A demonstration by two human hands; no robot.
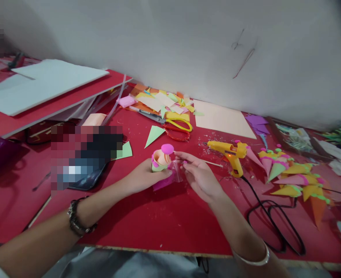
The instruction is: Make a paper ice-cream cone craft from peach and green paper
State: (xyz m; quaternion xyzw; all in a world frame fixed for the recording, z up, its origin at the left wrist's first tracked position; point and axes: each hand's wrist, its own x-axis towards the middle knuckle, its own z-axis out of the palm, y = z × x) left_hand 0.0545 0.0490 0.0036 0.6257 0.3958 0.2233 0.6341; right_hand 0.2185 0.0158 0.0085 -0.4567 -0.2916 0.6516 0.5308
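My left hand (141,176) is closed around a small light-green paper cone (158,168) with pink lumps along its rim and a peach-coloured inside. A round bright-pink piece (167,148) sits at the cone's upper right edge. Beneath the cone, a magenta packet (162,183) with a clear plastic end is held in the same hand. My right hand (201,172) is just to the right, its thumb and fingers drawn together near the pink piece. A tiny pink spot shows at those fingertips; whether it is a held bit or a nail is unclear.
A yellow glue gun (231,154) with a black cord lies right, beside several decorated paper cones (297,177). Yellow-handled scissors (167,120), paper scraps (164,100) and a green paper piece (154,135) lie behind. White boards (48,83) rest on a raised red surface at left.
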